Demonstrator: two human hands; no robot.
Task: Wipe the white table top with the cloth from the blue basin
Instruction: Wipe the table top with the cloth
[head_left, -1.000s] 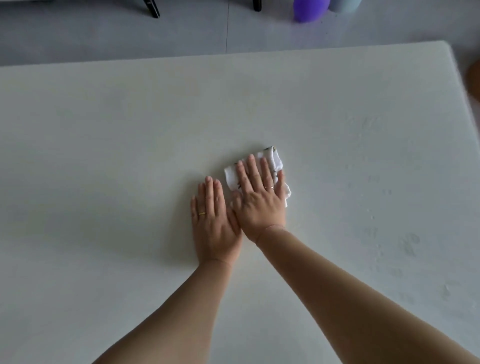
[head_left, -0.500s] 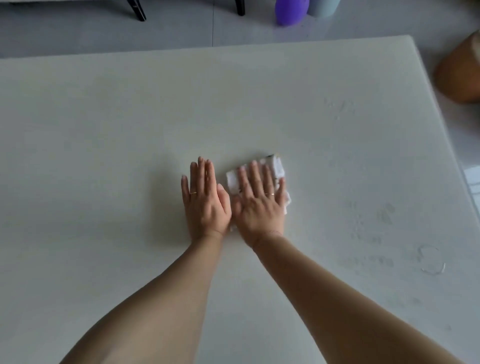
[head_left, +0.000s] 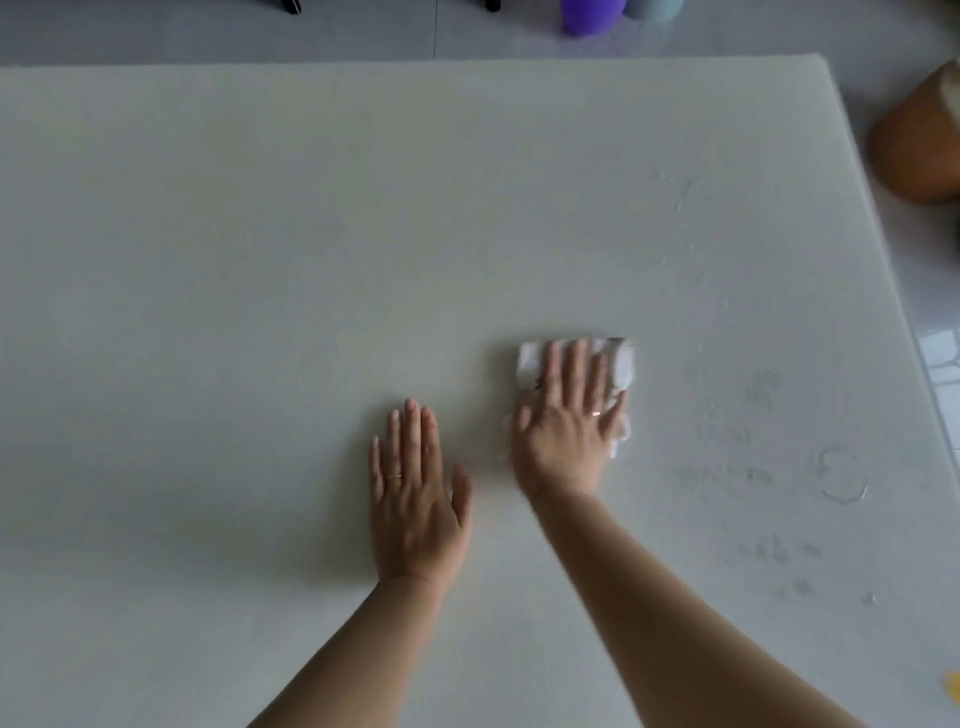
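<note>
A folded white cloth lies on the white table top, right of the middle. My right hand presses flat on the cloth with straight fingers and covers most of it. My left hand rests flat on the bare table a short way to the left, fingers straight and together, holding nothing. The blue basin is not in view.
Wet streaks, droplets and a ring-shaped water mark lie on the table right of the cloth. Off the right edge sits a brown rounded object. A purple object stands on the floor beyond the far edge.
My right hand has slid the cloth to the right, away from my left hand. The two hands were touching before; a gap now lies between them.
</note>
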